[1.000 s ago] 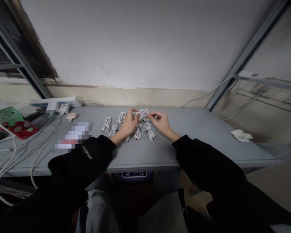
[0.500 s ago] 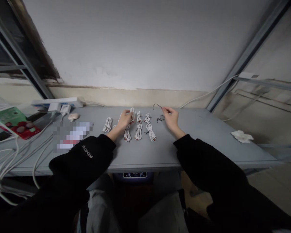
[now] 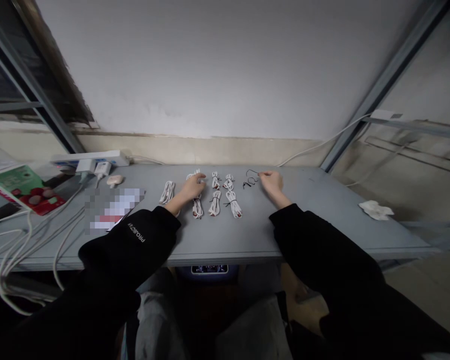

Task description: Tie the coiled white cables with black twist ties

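Observation:
My left hand point(image 3: 193, 187) is low over the back row of white cable bundles, its fingers apart and pointing right. Just behind its knuckles are the tops of white bundled cables point(image 3: 192, 175), the rest hidden by the hand. My right hand point(image 3: 272, 181) pinches one end of a thin black twist tie point(image 3: 252, 171), whose free end curves left. More black ties point(image 3: 249, 184) lie beneath it on the table. Between the hands are two small tied bundles, one of them a white cable bundle point(image 3: 228, 182). Nearer me lie larger bundles, including a white tied cable point(image 3: 233, 204).
A white power strip point(image 3: 114, 158) with plugged-in chargers stands at the back left of the grey table point(image 3: 307, 235). Loose cables point(image 3: 13, 255) run over the left edge. A green and red box point(image 3: 22, 187) is far left; a crumpled tissue point(image 3: 375, 210) lies right.
My left hand has shifted slightly left, and the white bundle at its fingertips is now farther left, behind the knuckles. My right hand has moved right and slightly down with the black twist tie.

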Motion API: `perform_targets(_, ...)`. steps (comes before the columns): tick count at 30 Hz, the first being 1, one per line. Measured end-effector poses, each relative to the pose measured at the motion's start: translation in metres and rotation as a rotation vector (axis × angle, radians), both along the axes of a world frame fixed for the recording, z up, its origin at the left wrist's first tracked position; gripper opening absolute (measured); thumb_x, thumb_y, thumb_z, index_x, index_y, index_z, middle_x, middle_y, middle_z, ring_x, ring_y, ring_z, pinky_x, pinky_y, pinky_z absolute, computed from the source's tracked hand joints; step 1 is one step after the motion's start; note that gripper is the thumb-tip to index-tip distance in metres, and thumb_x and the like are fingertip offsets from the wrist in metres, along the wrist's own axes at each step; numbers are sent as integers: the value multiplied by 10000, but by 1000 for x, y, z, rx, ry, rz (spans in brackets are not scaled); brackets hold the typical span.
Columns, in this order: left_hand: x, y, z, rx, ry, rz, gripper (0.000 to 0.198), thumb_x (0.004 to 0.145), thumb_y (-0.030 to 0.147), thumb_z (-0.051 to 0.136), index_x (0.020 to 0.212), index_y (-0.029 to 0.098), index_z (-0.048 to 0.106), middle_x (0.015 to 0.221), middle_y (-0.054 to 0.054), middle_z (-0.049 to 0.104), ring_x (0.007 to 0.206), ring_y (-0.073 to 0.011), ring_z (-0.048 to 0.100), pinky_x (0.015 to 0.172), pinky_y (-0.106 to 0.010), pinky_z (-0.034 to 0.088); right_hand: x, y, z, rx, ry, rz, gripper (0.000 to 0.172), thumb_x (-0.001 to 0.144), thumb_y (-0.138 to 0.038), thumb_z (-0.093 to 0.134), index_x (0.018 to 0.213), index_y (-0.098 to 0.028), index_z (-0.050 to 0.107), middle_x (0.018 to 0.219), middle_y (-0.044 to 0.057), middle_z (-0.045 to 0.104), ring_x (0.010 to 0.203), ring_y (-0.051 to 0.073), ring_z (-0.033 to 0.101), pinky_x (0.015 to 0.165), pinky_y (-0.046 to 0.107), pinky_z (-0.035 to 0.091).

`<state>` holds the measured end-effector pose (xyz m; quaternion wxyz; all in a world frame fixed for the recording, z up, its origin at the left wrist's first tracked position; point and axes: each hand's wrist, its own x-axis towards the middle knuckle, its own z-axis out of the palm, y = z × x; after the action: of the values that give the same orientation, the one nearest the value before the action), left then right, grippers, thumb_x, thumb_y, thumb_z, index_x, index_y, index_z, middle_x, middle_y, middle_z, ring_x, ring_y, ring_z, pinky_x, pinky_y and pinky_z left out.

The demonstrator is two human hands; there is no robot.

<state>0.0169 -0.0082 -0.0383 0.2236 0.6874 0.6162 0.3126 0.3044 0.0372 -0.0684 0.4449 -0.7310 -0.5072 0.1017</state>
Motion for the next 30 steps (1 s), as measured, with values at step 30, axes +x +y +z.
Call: perform_targets(30, -1, -20, 19, 38, 642, 171, 404, 970, 268, 339, 1103, 146, 700, 1180, -214, 646, 1127, -355, 608, 962, -461, 444, -40, -12, -5, 331, -348, 248, 268, 873, -362, 584, 993, -187, 748, 1038, 145, 695, 1045, 321, 574, 916, 504, 419)
